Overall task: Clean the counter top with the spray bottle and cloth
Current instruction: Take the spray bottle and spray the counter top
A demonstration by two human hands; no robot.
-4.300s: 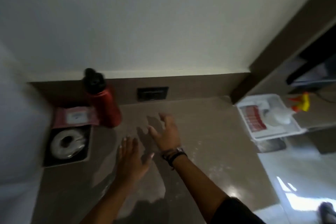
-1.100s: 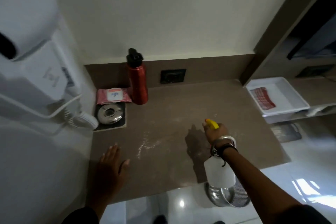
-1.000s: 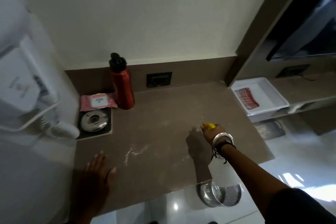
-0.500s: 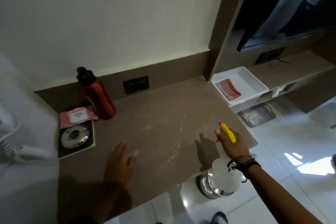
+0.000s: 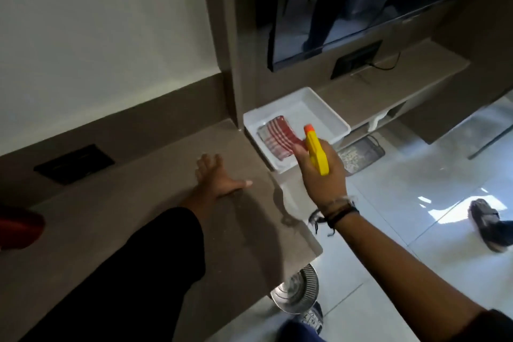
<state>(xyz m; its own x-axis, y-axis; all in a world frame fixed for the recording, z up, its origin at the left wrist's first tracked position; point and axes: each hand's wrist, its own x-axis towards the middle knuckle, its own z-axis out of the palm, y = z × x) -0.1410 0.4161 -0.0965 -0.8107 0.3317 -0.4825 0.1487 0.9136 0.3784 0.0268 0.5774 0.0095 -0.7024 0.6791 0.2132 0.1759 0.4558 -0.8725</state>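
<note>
The right hand (image 5: 323, 175) has its grip clamped on the spray bottle (image 5: 316, 151), held in the air just off the worktop (image 5: 155, 189) corner, in front of the white tray (image 5: 319, 111). Only the yellow head and orange nozzle show; the body is hidden behind the hand, so how full it is can't be told. It looks like light, stiff plastic, best held at the neck. The cloth (image 5: 277, 137), red-striped and soft, lies in the tray. The left hand (image 5: 219, 178) rests flat and spread on the worktop, holding nothing.
</note>
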